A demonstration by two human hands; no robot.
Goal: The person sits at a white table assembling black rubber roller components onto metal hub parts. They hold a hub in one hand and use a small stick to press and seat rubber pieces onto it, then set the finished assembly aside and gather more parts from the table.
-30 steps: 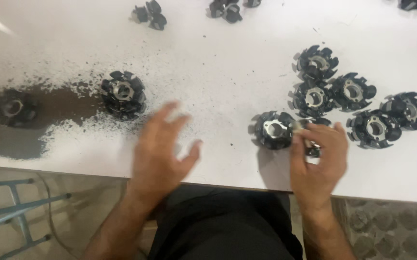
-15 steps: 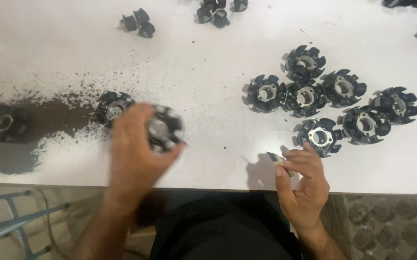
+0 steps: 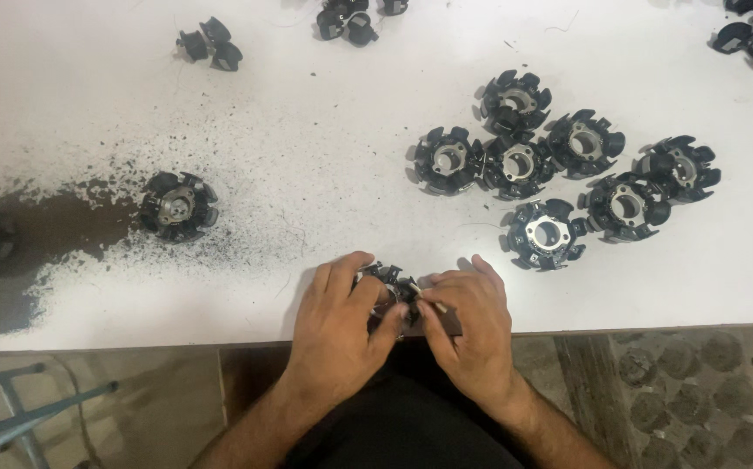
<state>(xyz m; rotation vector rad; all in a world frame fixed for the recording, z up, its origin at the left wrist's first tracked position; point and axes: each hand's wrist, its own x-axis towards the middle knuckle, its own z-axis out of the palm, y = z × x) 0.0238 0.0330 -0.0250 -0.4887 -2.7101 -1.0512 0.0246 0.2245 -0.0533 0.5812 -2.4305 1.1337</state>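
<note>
Head view: left hand (image 3: 337, 317) and right hand (image 3: 472, 323) both grip one black finned part (image 3: 391, 287), seemingly at the tabletop (image 3: 307, 122) edge; similar parts (image 3: 559, 174) lie beyond the right hand.

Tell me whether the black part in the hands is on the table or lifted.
Cannot tell: both hands, left hand and right hand, cover the black part at the table edge.

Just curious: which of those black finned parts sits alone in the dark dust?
The black finned part left of the hands, apart from the cluster at right.
</note>
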